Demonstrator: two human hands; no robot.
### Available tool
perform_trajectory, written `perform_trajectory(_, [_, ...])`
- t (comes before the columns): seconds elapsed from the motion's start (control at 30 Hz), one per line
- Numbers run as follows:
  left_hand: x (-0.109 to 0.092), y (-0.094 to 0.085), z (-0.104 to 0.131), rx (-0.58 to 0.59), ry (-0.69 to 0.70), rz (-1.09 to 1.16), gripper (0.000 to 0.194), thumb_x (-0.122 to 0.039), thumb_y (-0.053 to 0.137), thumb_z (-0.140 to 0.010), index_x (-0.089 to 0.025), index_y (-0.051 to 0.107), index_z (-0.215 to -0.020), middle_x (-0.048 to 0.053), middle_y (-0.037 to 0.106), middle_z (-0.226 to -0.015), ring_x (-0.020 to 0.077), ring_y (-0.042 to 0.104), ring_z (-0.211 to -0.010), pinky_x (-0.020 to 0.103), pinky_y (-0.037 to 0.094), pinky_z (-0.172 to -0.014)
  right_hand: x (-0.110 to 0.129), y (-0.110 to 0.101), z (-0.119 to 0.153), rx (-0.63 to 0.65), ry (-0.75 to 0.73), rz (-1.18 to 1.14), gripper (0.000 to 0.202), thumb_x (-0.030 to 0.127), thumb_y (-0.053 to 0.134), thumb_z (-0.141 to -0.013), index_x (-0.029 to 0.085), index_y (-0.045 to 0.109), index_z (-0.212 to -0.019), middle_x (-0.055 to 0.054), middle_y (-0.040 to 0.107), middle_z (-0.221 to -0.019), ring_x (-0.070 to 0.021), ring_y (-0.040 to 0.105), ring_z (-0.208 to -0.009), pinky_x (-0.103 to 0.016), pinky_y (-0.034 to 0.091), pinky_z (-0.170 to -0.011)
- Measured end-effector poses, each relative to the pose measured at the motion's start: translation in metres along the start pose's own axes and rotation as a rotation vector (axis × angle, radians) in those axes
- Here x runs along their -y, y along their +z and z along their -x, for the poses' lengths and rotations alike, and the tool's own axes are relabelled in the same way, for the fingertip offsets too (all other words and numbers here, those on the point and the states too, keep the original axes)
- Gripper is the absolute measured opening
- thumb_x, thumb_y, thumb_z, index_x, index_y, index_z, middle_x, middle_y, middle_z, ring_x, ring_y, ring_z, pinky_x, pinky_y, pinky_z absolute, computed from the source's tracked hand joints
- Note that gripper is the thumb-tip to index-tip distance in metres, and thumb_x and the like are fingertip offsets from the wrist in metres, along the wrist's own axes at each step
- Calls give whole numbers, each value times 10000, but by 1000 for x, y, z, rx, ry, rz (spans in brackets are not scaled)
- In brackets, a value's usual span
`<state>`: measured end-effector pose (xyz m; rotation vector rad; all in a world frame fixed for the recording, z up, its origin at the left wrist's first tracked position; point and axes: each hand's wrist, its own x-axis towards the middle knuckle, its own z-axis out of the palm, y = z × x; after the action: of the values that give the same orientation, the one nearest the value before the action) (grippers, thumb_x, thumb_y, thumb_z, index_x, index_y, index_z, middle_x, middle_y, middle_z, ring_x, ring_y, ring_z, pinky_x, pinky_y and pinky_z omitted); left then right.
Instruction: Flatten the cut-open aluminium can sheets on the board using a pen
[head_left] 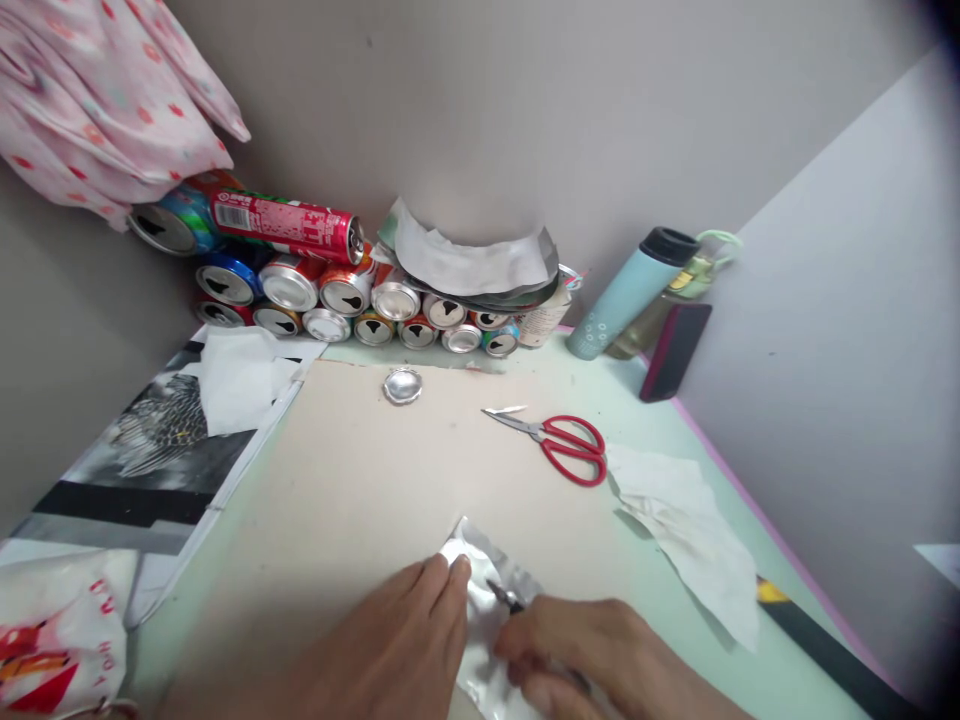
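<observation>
A thin silver aluminium sheet (475,642) lies at the front of the beige board, with creases and a bright sheen. My left hand (405,630) rests flat on its left side, fingers stretched out and pressing it down. Closed around a slim pen-like tool (501,594) with a dark metal tip, my right hand (577,650) is over the sheet's right side. The tip points up and left at the sheet; the exact kind of tool cannot be made out. Red-handled scissors (574,448) lie farther back, partly opened, with a small silver sliver by the blades.
Stacked drink cans (375,300) line the wall, with curved metal sheets (472,262) on top. A cut can bottom (403,386) sits on the beige board (360,470). At right stand a blue bottle (630,295) and a phone (675,350); white tissue (690,530) lies nearer.
</observation>
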<state>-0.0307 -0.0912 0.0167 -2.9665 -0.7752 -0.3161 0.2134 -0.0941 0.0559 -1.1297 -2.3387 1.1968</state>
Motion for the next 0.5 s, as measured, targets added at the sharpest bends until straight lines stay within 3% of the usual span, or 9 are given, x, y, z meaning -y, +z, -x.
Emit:
perform_trajectory(0.13, [-5, 8, -2, -22, -23, -18, 364, -227, 516, -993, -107, 682, -1294, 140, 680, -1352, 264, 606, -1247, 360, 430, -1043, -9, -6, -3, -192, 76, -221, 328, 421, 465, -1079, 254, 745, -1044, -55, 704, -934, -200, 671, -836, -298, 514, -755])
perform_trajectory(0.23, [-7, 14, -3, -47, -40, -14, 376, -290, 495, -1019, -126, 678, -1305, 130, 676, -1356, 272, 591, -1273, 364, 450, -1001, -25, 0, -12, -321, 115, -312, 362, 441, 494, -1060, 243, 769, -933, -42, 671, -868, -187, 635, -800, -288, 496, -726])
perform_trajectory(0.37, [-8, 19, -5, -8, -44, -3, 343, -282, 512, -1008, -132, 699, -1253, 140, 690, -1321, 278, 603, -1251, 371, 451, -993, -35, 13, -27, -432, 246, -360, 213, 371, 638, -961, 204, 728, -864, -24, 673, -786, -170, 607, -705, -261, 477, -635])
perform_trajectory(0.5, [-12, 25, -7, 11, -61, -35, 342, -255, 546, -981, -131, 684, -1268, 170, 677, -1332, 296, 606, -1256, 393, 448, -1004, -33, 23, -34, -524, 251, -331, 230, 362, 619, -945, 199, 616, -784, 5, 618, -702, -148, 552, -620, -242, 460, -568])
